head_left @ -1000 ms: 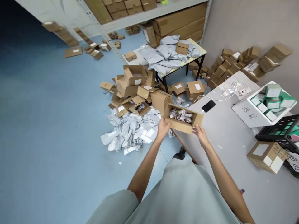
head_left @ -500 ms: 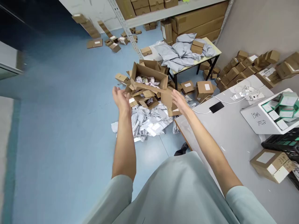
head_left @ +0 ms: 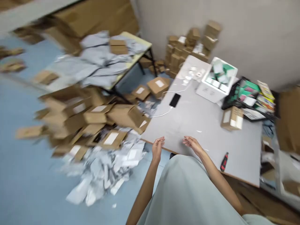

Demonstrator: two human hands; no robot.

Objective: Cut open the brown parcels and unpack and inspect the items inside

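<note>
Left hand and right hand hover open and empty at the near edge of the counter, seemingly between boxes, with the cardboard box well apart toward the right edge, needing a long reach.

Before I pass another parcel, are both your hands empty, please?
Empty: left hand and right hand are open, holding nothing, by the table edge.

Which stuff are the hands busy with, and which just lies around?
Near the hands: left hand and right hand, both empty, by the grey table; cardboard box pile.
Lying about: phone, red cutter, labelled box, white bin, black crate.
</note>
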